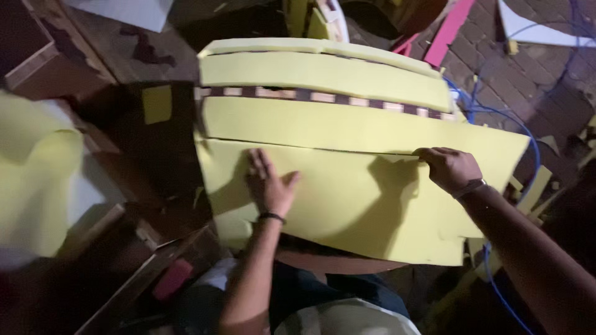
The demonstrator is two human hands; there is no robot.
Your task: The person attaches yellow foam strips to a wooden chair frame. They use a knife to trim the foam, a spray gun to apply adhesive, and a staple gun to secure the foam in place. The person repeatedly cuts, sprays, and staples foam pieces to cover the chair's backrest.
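I saw my left hand (268, 185) pressing flat, fingers spread, on the large yellow foam sheet (347, 211); at three o'clock, my right hand (452, 170) pinched its cut upper edge.

Two hands are counted, the left hand (269, 185) at lower centre of the frame and the right hand (451, 169) at centre right, each with one wristband. Four yellow foam sheets (347, 205) lie stacked across the centre, with one strip of dark and light webbing (323, 97) between them. One blue hose (496, 273) runs down the right side, and one pink board (448, 31) sits at upper right.
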